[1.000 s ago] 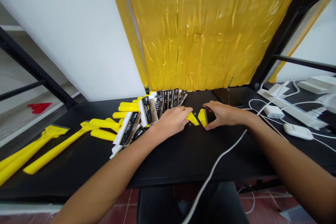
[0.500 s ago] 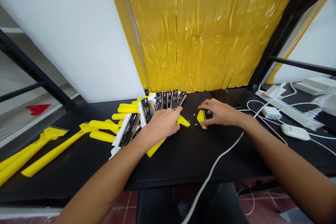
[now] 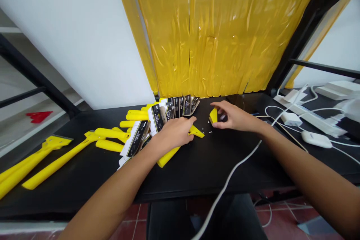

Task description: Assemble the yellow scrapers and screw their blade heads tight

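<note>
At centre of frame, on the desk: work is proceeding on a yellow scraper.
Left hand: pressing the scraper handle flat, fingers closed over it.
Right hand: pinching the yellow head piece, lifted just above the desk.
Step, as judged: head piece is standing apart from the handle.
Next move: calls for careful alignment; loose small screws are lying between.
</note>
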Tool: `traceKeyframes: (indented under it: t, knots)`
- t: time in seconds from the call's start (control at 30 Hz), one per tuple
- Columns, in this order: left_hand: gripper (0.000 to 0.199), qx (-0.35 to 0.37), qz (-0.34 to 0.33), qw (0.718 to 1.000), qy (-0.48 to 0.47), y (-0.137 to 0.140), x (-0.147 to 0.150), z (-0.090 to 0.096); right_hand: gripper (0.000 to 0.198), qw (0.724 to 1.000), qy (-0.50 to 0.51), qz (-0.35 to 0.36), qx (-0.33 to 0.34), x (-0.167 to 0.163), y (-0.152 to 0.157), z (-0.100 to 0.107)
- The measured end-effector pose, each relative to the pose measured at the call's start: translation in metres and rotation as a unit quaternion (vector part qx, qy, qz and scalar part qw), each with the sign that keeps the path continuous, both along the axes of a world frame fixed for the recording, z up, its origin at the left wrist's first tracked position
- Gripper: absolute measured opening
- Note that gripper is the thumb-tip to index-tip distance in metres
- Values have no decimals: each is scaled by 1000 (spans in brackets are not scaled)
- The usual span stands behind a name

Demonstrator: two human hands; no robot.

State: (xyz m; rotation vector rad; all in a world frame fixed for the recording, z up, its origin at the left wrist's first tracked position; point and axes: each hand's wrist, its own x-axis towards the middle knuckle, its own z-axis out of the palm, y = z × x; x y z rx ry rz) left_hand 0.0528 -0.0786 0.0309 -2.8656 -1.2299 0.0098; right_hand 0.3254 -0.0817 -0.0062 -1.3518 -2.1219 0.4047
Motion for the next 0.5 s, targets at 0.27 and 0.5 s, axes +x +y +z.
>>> traceKeyframes:
  t: [0.27,0.5]
  knots:
    - [60,1,7,1000,-1,4,-2,-3,66,974,211,-60,-61,-3,7,0]
    - [52,49,-11,994,-99,2,5,-4,56,937,323,7,-136,-5,1,7]
